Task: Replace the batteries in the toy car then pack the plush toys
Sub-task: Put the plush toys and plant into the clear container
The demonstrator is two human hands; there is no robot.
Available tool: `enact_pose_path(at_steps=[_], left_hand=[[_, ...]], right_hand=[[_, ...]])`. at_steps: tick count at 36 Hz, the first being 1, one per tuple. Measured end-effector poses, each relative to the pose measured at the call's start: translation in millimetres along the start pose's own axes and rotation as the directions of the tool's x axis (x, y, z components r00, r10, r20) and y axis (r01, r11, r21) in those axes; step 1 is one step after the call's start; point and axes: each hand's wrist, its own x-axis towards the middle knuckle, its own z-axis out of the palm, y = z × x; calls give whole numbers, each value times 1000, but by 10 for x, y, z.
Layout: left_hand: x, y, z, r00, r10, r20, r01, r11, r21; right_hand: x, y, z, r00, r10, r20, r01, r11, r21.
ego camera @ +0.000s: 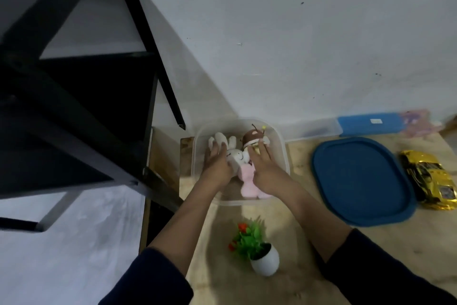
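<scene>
A clear plastic box (pixel 282 146) stands on the table by the wall. Inside it lie a white rabbit plush in a pink outfit (pixel 238 156) and a brown-headed plush (pixel 252 137). My left hand (pixel 216 163) rests flat on the rabbit's left side, fingers spread over its ears. With its fingers stretched out, my right hand (pixel 263 168) presses on the brown plush and the rabbit's body. Both hands are inside the box. The box's blue lid (pixel 361 181) lies flat to the right. A yellow toy car (pixel 430 178) sits at the right edge.
A small white pot with a green plant and red flowers (pixel 257 247) stands near the front, between my forearms. A second clear box with a blue lid (pixel 368 124) stands against the wall. A black metal frame (pixel 74 82) fills the left side.
</scene>
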Motion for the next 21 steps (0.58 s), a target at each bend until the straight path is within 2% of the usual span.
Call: enact_pose_path(at_steps=[4, 10, 16, 21], left_hand=[[-246, 96, -1, 991, 84, -105, -86, 996, -15], [-782, 202, 97, 956, 204, -210, -216, 976, -37], [-1287, 314, 376, 926, 259, -275, -275, 961, -22], [-1612, 354, 659, 898, 376, -227, -367, 926, 82]], right_hand=[[-245, 77, -126, 990, -84, -110, 84, 996, 2], [-704, 403, -315, 968, -184, -170, 178, 983, -47], [-1174, 823, -340, 977, -146, -155, 157, 986, 62], [-1471, 1106, -170, 987, -120, -107, 129, 988, 81]])
